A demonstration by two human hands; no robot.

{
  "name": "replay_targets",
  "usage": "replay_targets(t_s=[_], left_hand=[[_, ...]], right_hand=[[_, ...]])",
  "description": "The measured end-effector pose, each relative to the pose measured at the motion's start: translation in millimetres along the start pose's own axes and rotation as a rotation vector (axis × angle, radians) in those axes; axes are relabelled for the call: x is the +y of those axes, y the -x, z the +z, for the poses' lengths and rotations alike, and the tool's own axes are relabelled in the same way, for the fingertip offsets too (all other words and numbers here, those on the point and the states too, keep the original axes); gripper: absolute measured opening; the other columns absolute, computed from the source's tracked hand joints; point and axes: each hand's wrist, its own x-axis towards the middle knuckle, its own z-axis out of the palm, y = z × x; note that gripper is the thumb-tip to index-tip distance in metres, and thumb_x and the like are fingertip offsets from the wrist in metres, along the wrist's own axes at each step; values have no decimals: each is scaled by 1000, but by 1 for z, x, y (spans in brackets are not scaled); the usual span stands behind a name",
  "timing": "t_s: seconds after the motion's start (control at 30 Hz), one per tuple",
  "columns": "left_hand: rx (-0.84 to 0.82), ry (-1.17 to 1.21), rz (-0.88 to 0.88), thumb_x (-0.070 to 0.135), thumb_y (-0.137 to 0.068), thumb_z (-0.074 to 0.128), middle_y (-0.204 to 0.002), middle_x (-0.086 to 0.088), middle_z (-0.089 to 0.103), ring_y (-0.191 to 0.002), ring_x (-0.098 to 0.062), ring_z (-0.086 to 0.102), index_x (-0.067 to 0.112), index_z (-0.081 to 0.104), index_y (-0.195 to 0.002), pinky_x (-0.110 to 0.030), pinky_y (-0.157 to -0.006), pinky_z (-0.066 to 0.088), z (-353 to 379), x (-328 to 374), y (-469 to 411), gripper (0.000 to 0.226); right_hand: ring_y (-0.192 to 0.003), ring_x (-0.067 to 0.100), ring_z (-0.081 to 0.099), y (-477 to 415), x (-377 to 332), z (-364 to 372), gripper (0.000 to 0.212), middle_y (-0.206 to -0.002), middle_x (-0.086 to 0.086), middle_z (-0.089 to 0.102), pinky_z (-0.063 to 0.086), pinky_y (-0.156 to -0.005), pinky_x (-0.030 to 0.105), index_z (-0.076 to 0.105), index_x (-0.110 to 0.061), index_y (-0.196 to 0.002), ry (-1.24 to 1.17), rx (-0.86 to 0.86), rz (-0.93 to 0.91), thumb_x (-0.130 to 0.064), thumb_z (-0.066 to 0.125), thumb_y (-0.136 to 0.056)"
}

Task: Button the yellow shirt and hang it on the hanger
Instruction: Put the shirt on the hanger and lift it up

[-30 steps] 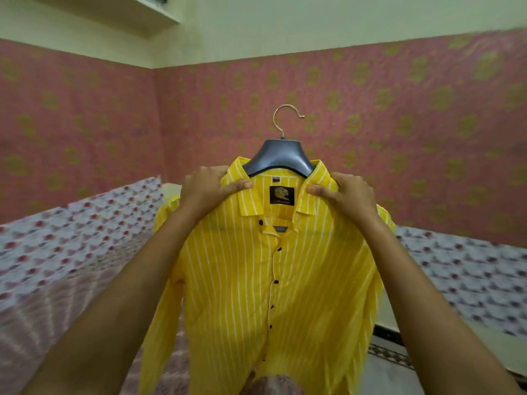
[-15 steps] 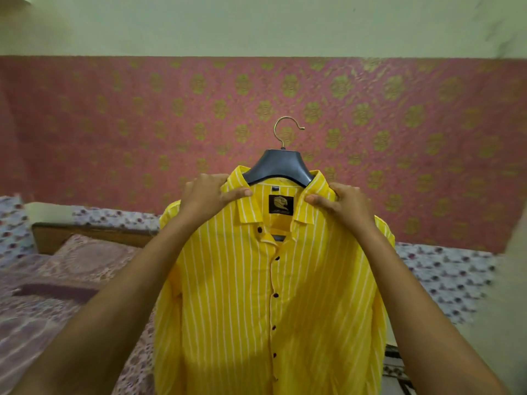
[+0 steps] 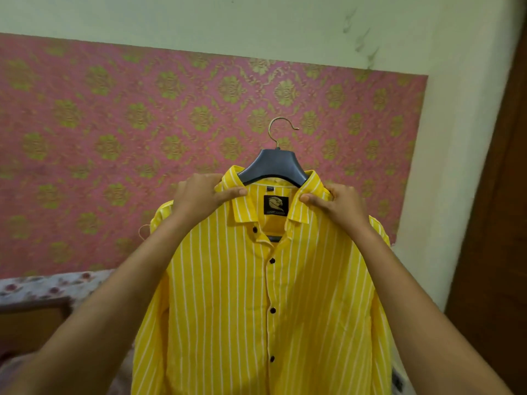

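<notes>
– Up in mid-air in front of the pink wallpaper [image 3: 128, 132], the yellow shirt [image 3: 256, 315] sits on the dark hanger [image 3: 274, 166], front towards the camera. Why pinch the collar instead of grabbing the hook [image 3: 282, 127]?

– Looks like squaring it up to me. The left hand [image 3: 199, 196] grips the left collar side and shoulder, and the right hand [image 3: 340, 205] grips the right. Thumbs are on the front with fingers curled behind, so both are clamped on fabric, probably with the hanger's arms inside. Holding both shoulders should stop it swinging or sliding off one end.

– Is it buttoned?

– The black buttons [image 3: 272, 261] down the front look done up. The top one by the collar is open, which is why the label [image 3: 274, 205] shows. The hem is out of frame, so can't tell there.

– Room to move?

– The hook is catching on nothing, and the wall is well behind it. A brown door [image 3: 507, 223] fills the right edge, near the right sleeve, so I'd watch that side. The bed [image 3: 42, 283] lies low on the left, with open room above it. No rail or peg in view. My guess is one hand has to shift to the hook before hanging.
</notes>
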Motion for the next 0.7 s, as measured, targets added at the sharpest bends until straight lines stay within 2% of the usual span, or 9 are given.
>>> replay_targets(t_s=[0.13,0.23,0.3,0.37,0.47,0.53,0.6,0.7], left_hand=[[-16,36,76,92,-50,18,-69,-3,61,-77,-26,60,15,65,-85,-33,-62,32,56,20,-71,97],[-14,63,106,89,-49,17,-64,-1,55,-69,-23,52,12,63,-82,-33,-62,32,96,39,-122,95],[-25,81,119,89,-49,18,-61,0,52,-66,-21,48,10,61,-78,-33,-61,31,118,50,-147,94],[-23,108,128,89,-49,18,-58,-1,50,-64,-22,47,9,57,-72,-33,-60,31,145,62,-177,92],[-14,138,146,88,-51,24,-52,2,44,-62,-24,46,11,51,-65,-34,-60,30,178,83,-212,84],[12,137,144,88,-54,30,-53,4,41,-64,-23,44,10,56,-73,-34,-61,30,204,97,-236,85],[26,115,132,88,-53,23,-57,1,45,-66,-21,43,8,59,-82,-34,-62,31,220,107,-253,93],[43,77,91,90,-53,24,-61,-5,51,-64,-21,43,6,60,-81,-34,-60,31,249,132,-294,95]], right_hand=[[-74,29,59,-50,50,2,80,-68,8,62,44,-63,43,58,-11,-70,50,57,73,-88,43,-56],[-76,28,61,-89,93,2,87,-72,8,66,48,-68,46,62,-13,-75,48,94,107,-92,34,-51],[-76,28,61,-107,113,1,83,-73,9,66,48,-69,47,61,-12,-74,79,79,119,-90,40,-56],[-74,29,59,-130,140,0,71,-69,9,63,44,-64,45,58,-9,-70,102,103,135,-79,47,-63],[-72,29,59,-162,179,1,71,-66,9,60,42,-61,43,58,-11,-70,115,125,132,-80,45,-62],[-75,29,60,-185,211,4,82,-73,9,65,47,-65,43,63,-14,-79,96,123,116,-89,39,-57],[-79,29,61,-204,234,7,95,-79,9,67,49,-68,45,65,-16,-85,94,134,104,-96,29,-49],[-80,28,61,-245,277,1,96,-82,9,67,49,-68,44,66,-16,-92,103,116,88,-93,27,-49]])
